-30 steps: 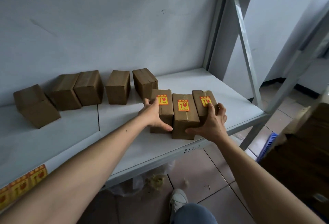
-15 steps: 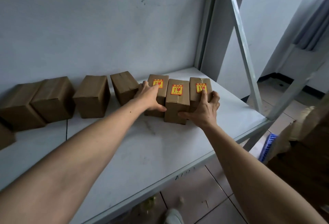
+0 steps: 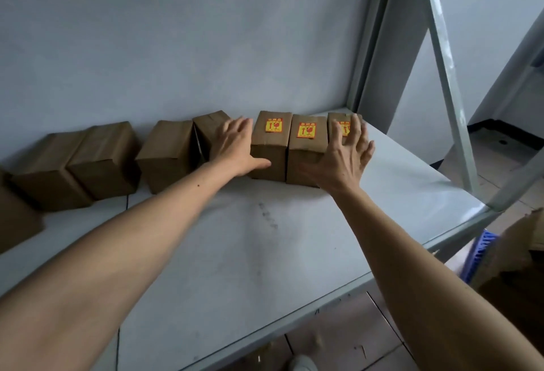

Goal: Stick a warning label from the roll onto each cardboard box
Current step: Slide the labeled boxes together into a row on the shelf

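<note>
Three labelled cardboard boxes stand side by side at the back right of the white table (image 3: pixel 265 253), pushed up near the pale wall (image 3: pixel 176 46). The left labelled box (image 3: pixel 270 146) and the middle labelled box (image 3: pixel 306 152) touch along their sides; the right labelled box (image 3: pixel 338 123) sits just beside the middle one and is mostly hidden by the right hand (image 3: pixel 341 161). Each box runs its long axis from the wall toward the table's front edge, with the yellow-and-red warning label (image 3: pixel 273 125) on the top face at the wall end.

The left hand (image 3: pixel 235 146) lies against the left side of the left labelled box, fingers (image 3: pixel 238 129) straight and spread, thumb along the box's front face, gripping nothing. The right hand rests over the middle and right boxes, fingers straight and splayed across the right box's label, also gripping nothing.

To the left, four unlabelled boxes line the wall: one (image 3: pixel 209 129) tilted just behind the left hand, one (image 3: pixel 167 155) touching it, then a pair (image 3: pixel 76 164) pressed together. Another box (image 3: pixel 14 217) is cut off at the picture's left edge.

The table is bare in front of the boxes, out to its front edge. Right of the labelled boxes a short stretch of bare table ends at the right edge, where a grey metal upright (image 3: pixel 379 46) and a slanted brace (image 3: pixel 447 76) stand.
</note>
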`<action>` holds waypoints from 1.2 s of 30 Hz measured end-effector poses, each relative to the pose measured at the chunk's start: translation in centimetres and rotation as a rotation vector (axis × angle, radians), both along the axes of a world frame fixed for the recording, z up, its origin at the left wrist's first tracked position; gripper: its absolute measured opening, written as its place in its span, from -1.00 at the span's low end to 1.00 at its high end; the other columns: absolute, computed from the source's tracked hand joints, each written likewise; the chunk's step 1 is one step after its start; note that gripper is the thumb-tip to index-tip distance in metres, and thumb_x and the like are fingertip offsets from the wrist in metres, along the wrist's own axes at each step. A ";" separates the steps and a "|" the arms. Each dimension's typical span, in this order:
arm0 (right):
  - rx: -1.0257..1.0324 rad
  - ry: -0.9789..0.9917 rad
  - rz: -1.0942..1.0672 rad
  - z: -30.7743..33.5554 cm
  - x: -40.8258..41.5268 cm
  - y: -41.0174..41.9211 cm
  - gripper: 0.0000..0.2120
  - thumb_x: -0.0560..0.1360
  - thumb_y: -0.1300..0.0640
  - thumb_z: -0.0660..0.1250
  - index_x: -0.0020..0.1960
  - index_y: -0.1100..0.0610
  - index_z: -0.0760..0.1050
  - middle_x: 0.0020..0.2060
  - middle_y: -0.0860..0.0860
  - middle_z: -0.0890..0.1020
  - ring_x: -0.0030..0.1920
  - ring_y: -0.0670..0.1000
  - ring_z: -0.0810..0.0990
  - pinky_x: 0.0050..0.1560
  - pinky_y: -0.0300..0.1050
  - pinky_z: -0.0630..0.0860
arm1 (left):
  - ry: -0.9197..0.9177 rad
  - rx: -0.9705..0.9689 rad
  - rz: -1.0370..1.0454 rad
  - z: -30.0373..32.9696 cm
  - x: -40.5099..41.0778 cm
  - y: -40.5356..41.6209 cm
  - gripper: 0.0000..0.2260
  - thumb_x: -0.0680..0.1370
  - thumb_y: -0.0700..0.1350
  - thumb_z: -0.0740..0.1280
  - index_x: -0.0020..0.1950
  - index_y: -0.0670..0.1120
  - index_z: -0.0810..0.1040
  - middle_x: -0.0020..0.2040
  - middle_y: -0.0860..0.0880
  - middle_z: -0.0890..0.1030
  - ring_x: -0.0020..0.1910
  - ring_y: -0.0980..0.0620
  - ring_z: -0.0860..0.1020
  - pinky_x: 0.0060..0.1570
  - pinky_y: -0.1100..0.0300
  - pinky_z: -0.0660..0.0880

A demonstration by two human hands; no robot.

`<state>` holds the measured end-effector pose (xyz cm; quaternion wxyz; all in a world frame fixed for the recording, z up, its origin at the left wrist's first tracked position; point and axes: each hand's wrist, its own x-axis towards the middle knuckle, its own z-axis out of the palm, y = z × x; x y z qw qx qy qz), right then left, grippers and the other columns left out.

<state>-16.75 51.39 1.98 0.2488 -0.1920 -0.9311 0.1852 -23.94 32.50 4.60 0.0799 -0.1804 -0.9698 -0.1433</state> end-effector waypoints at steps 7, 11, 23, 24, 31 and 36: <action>0.090 -0.030 0.390 2.8 -1.6 -8.7 -0.30 0.36 -0.04 0.39 0.44 0.10 0.27 0.50 0.03 0.25 0.53 0.09 0.08 0.50 0.04 -0.03 | -0.135 -0.096 0.290 1.2 0.5 -8.1 0.12 0.27 0.21 0.54 0.57 -0.09 -0.10 0.57 -0.20 -0.04 0.53 -0.26 -0.08 0.48 -0.13 -0.02; 0.222 -0.198 0.496 2.8 -4.9 -12.5 -0.15 0.36 -0.26 0.36 0.49 0.12 0.19 0.51 0.08 0.23 0.54 0.13 0.04 0.51 0.12 -0.07 | -0.253 -0.151 0.354 1.1 -0.6 -11.7 0.16 0.27 0.21 0.54 0.56 0.01 -0.21 0.57 -0.25 -0.13 0.53 -0.29 -0.18 0.46 -0.19 -0.01; 0.355 -0.418 0.411 2.2 -9.6 -17.4 -0.57 0.48 0.01 0.26 0.31 0.07 0.32 0.32 0.30 0.38 0.48 0.29 0.02 0.43 0.32 -0.29 | -0.130 -0.198 0.265 -0.4 -1.1 -15.9 -0.18 0.35 0.21 0.48 0.51 0.16 0.17 0.40 -0.24 0.31 0.37 -0.29 0.29 0.34 -0.12 0.29; 0.361 -0.429 0.419 2.5 -9.5 -17.6 -0.58 0.47 0.03 0.26 0.30 0.06 0.32 0.29 0.29 0.39 0.46 0.29 0.07 0.44 0.31 -0.23 | -0.133 -0.178 0.262 -0.4 -1.0 -16.0 -0.21 0.36 0.19 0.48 0.51 0.15 0.19 0.39 -0.24 0.31 0.36 -0.29 0.31 0.32 -0.12 0.32; 0.402 -0.504 0.509 3.9 -8.7 -18.4 -0.47 0.40 -0.17 0.34 0.31 -0.09 0.33 0.31 0.15 0.35 0.35 0.35 0.30 0.39 0.27 -0.03 | -0.219 -0.064 0.244 0.1 0.4 -15.9 -0.30 0.45 0.08 0.45 0.51 0.09 0.21 0.38 -0.20 0.23 0.26 -0.28 0.43 0.16 -0.07 0.48; 0.303 -0.478 0.502 4.0 -9.0 -17.7 -0.53 0.42 -0.14 0.37 0.29 -0.13 0.36 0.24 0.14 0.35 0.13 0.24 0.53 0.36 0.23 0.03 | -0.298 0.069 0.217 -0.1 0.4 -16.3 -0.27 0.48 0.02 0.42 0.55 0.11 0.11 0.43 -0.23 0.28 0.37 -0.26 0.36 0.27 -0.05 0.37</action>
